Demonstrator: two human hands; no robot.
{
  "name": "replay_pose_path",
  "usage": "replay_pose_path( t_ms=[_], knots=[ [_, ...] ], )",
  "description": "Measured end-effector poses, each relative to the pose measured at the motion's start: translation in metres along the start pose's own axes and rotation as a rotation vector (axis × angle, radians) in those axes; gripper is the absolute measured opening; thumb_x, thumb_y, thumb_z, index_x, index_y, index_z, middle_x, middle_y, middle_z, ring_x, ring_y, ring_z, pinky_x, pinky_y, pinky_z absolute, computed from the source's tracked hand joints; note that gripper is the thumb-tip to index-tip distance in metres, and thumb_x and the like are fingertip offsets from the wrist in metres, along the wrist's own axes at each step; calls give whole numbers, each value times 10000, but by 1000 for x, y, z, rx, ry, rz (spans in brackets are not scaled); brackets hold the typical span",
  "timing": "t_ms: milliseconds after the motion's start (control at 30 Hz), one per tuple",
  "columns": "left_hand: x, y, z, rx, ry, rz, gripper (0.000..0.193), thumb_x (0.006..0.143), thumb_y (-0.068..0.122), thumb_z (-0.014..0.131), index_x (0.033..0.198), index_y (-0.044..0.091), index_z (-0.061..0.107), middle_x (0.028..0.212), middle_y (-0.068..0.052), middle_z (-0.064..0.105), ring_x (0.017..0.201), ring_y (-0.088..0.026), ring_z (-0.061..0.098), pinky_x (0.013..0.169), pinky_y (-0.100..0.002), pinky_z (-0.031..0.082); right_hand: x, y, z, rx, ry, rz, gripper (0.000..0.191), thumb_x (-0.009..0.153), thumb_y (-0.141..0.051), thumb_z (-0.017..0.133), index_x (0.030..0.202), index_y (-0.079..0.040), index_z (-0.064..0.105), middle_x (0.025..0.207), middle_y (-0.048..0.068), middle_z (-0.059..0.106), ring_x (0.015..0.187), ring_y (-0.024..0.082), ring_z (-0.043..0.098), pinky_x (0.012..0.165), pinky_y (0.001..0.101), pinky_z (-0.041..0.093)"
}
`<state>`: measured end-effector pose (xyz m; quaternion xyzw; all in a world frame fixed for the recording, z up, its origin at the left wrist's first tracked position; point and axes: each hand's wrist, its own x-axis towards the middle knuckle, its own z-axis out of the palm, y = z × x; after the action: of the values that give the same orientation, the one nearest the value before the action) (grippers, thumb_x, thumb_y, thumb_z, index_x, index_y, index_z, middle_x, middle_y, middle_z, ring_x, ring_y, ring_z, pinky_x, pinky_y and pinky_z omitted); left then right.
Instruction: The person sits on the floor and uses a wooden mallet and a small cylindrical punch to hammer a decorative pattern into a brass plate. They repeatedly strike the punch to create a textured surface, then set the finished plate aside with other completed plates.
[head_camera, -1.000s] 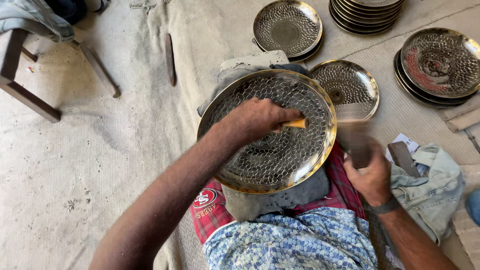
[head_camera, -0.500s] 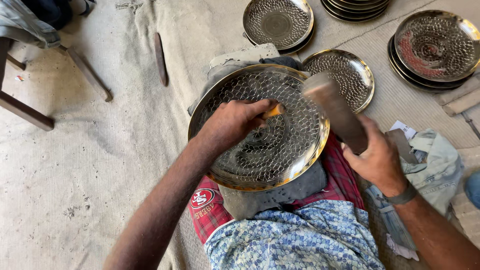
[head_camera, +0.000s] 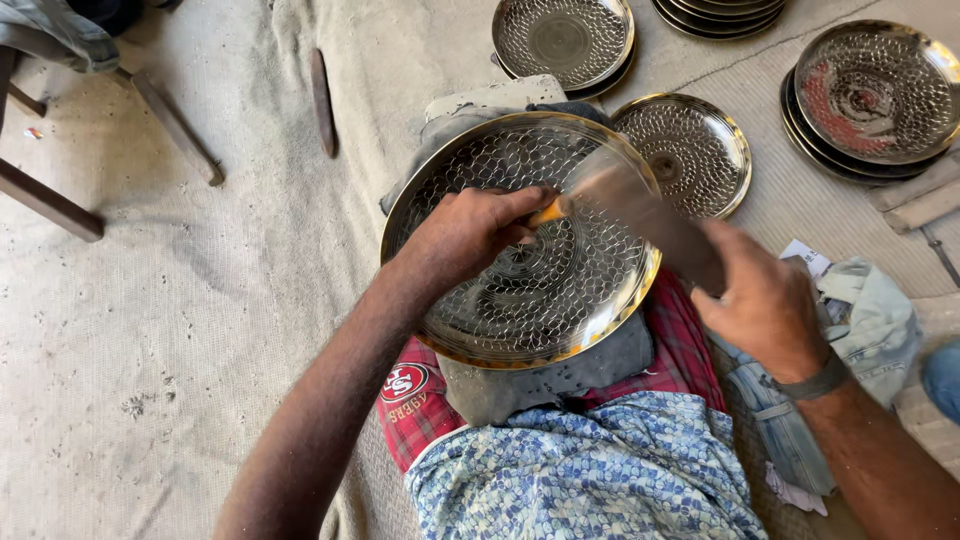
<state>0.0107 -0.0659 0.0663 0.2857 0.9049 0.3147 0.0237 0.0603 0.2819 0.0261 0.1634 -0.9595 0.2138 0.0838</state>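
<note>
The left hand (head_camera: 470, 235) pinches a small orange-tipped punch (head_camera: 549, 211) on the hammered metal plate (head_camera: 520, 240), its long axis pointing up-right. The right hand (head_camera: 765, 300) grips a blurred hammer (head_camera: 645, 215) slanting up-left over the plate. A round red patch (head_camera: 403, 381) lies below.

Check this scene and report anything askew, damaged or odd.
One oddity: the stacked plate at top right carries a red smear across its patterned face, unlike the other plates. The large plate under the left hand and right hand looks intact.
</note>
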Motion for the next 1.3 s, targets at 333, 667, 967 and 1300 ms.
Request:
replay_pose_path(
  t_ms=[333, 667, 967, 1300],
  knots=[
    [-18, 0, 9, -69, 123, -42, 457, 942, 243, 686, 1380, 184, 572, 1118, -74, 766, 944, -260, 771, 806, -410, 630, 20, 1, -19, 137, 29, -87, 666, 848, -115, 777, 1448, -60, 494, 1089, 115, 749, 944, 238, 745, 851, 396, 606],
    [-38, -6, 22, -221, 365, -64, 442, 942, 207, 732, 1343, 98, 581, 1110, -151, 748, 971, -306, 766, 789, -403, 621, 45, -34, -43, 84, 20, -142, 734, 774, -150, 791, 1444, -102, 494, 1154, 136, 726, 993, 280, 739, 852, 400, 587],
    [-46, -7, 44, -336, 465, -176, 313, 966, 194, 750, 1229, 96, 611, 1042, -119, 772, 928, -251, 804, 785, -359, 628, 58, -51, -54, -178, -123, -218, 751, 763, -164, 828, 1438, -124, 501, 1085, 123, 735, 927, 281, 745, 776, 406, 606],
    [-55, 1, 56, -317, 617, -133, 394, 965, 135, 738, 1328, 66, 600, 1076, -115, 763, 973, -235, 779, 802, -338, 623, 67, -73, -66, 140, -84, -332, 721, 777, -122, 791, 1441, -108, 512, 1084, 78, 712, 923, 235, 737, 815, 374, 614]
  ],
)
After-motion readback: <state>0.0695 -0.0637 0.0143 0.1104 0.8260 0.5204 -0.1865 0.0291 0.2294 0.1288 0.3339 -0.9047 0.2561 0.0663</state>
